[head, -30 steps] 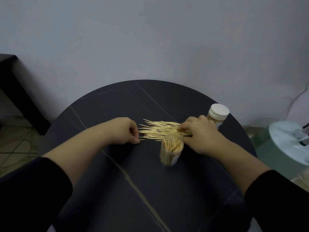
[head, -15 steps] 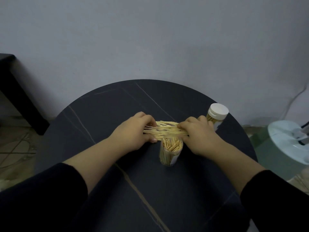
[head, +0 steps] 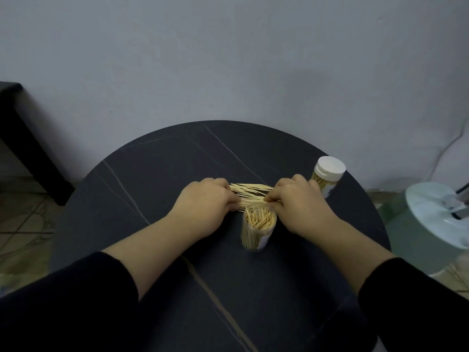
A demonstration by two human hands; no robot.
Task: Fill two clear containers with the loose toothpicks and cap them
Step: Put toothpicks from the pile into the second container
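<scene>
Both forearms reach in from the near edge in black sleeves (head: 76, 301), and the two hands meet over the middle of the round dark counter (head: 165, 161). The left hand (head: 205, 203) lies knuckles up, its fingers (head: 225, 190) curled down round the left end of the loose toothpicks (head: 250, 190), the thumb tucked against the near side of the pile. The right hand (head: 300, 203) mirrors it, knuckles up, with its fingers curled in and pinching the right end of the same pile, so the bundle is squeezed between the two hands; whether it is lifted clear of the counter cannot be told. The toothpicks are pale wood, lying roughly parallel and running left to right, a few tips sticking out unevenly at the far side. Just nearer than the pile and touching the right hand's side stands the open container (head: 257, 237), a clear upright cylinder with a white label low on its wall, packed with toothpicks standing on end almost to its rim. Behind the right hand, near the counter's right edge, stands the capped container (head: 327, 184), also holding toothpicks, closed with a white cap (head: 331, 167).
</scene>
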